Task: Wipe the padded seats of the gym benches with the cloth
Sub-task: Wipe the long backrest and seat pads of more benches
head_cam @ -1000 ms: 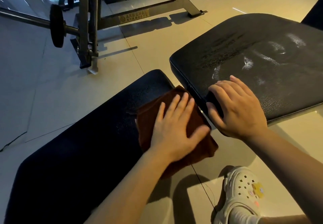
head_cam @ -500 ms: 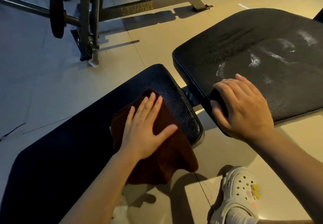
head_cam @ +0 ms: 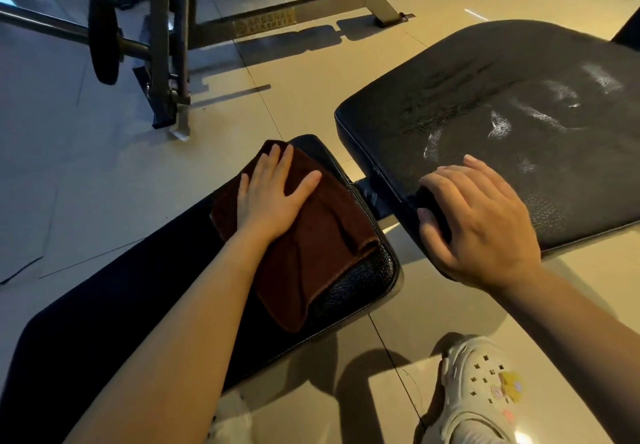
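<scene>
A brown cloth (head_cam: pixel 311 253) lies folded across the end of the long black padded bench (head_cam: pixel 349 291) in the lower left. My left hand (head_cam: pixel 273 194) presses flat on the cloth's far part, fingers straight and spread. A second, wider black pad (head_cam: pixel 502 104) sits to the right, with pale streaks on its surface. My right hand (head_cam: pixel 481 225) grips that pad's near corner, thumb curled under the edge and fingers over the top.
A metal rack frame (head_cam: pixel 166 62) with a barbell and weight plate (head_cam: pixel 102 40) stands on the tiled floor at the back left. A metal joint (head_cam: pixel 370 197) links the two pads. My white clog (head_cam: pixel 485 391) stands on the floor at the bottom right.
My left hand has slid the cloth away from me across the bench end, from its near edge toward its far edge. My right hand has stayed on the other pad's corner.
</scene>
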`<state>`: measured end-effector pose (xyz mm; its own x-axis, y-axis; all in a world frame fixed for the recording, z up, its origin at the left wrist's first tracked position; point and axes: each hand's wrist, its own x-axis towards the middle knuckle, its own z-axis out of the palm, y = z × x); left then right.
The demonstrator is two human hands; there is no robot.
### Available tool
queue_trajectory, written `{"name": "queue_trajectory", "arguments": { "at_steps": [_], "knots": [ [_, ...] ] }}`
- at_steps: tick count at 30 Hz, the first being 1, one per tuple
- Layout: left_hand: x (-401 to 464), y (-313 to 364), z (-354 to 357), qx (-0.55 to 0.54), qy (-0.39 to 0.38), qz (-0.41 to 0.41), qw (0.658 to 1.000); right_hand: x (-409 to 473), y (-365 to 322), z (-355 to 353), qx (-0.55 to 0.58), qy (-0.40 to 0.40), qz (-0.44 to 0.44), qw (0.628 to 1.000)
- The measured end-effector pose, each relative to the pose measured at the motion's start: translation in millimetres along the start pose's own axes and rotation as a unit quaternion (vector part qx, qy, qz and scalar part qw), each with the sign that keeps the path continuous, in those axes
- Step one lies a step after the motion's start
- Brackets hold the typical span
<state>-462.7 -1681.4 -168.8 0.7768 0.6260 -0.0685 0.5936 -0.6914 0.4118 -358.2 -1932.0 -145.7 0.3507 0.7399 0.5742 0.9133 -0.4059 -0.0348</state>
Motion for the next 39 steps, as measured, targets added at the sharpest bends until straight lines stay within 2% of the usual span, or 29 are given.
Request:
{"name": "queue_trajectory", "arguments": {
  "at_steps": [3, 8, 11, 16, 20, 23, 28, 32, 35, 39],
  "knots": [
    [-35, -12, -2, -0.031, -0.017, -0.040, 0.999, 1, -1, -2, -0.002, -0.004, 0.008, 1.000],
    [-131, -45, 9, 0.020, -0.047, -0.056, 0.997, 1, -1, -5, -0.003, -0.015, 0.021, 1.000],
    [-161, -47, 18, 0.032, -0.047, -0.059, 0.997, 0, -2, -5, -0.005, -0.023, 0.026, 0.999],
    [-164, -25, 21, 0.073, -0.038, -0.011, 0.997, 0, -3, -4, -0.012, -0.022, 0.030, 0.999],
    [-157, 17, 30, 0.048, -0.016, 0.062, 0.997, 2, -5, -5, -0.011, -0.016, 0.032, 0.999],
    [-121, 44, 31, 0.017, -0.004, 0.074, 0.997, 0, -4, -4, -0.014, -0.012, 0.025, 1.000],
    [-38, 35, 15, -0.012, -0.008, 0.012, 1.000, -1, -2, -2, -0.011, -0.021, 0.023, 0.999],
    [-1, -2, 1, -0.060, 0.045, -0.084, 0.994, -1, -2, -1, -0.008, -0.027, 0.016, 0.999],
    [-4, -51, -6, -0.121, 0.103, -0.181, 0.971, 0, 0, -1, -0.006, -0.028, 0.016, 0.999],
    [-37, -91, -7, -0.170, 0.199, -0.250, 0.932, 0, 0, -1, -0.005, -0.033, 0.018, 0.999]
  ]
}}
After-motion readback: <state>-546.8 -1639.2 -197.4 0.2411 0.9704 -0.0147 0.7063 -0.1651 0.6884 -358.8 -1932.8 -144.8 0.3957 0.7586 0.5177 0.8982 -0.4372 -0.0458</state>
